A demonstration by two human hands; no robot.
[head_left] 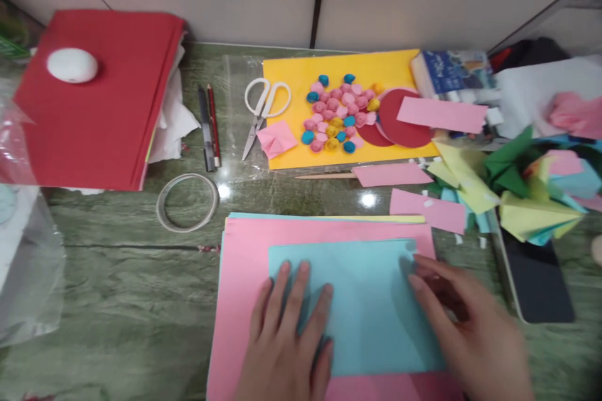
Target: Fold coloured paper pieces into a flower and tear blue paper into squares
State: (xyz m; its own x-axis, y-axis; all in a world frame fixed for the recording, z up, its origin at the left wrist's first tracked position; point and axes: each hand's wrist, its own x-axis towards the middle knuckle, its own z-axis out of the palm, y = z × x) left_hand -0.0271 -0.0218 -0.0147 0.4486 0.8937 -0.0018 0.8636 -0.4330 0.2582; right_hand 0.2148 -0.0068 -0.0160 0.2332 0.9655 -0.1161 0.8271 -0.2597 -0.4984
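Blue paper on larger pink paper, near side of table, right of middle.
Left hand lies on the blue paper's left part, fingers spread wide; right hand has thumb and fingertips drawn narrow at its far right corner, though whether they pinch it I cannot tell. Judged light, thin, bendable, easily creased, likely to slide; best lifted by a corner or edge, with a flat hand steadying it.

Left hand lies spread, right hand curled.
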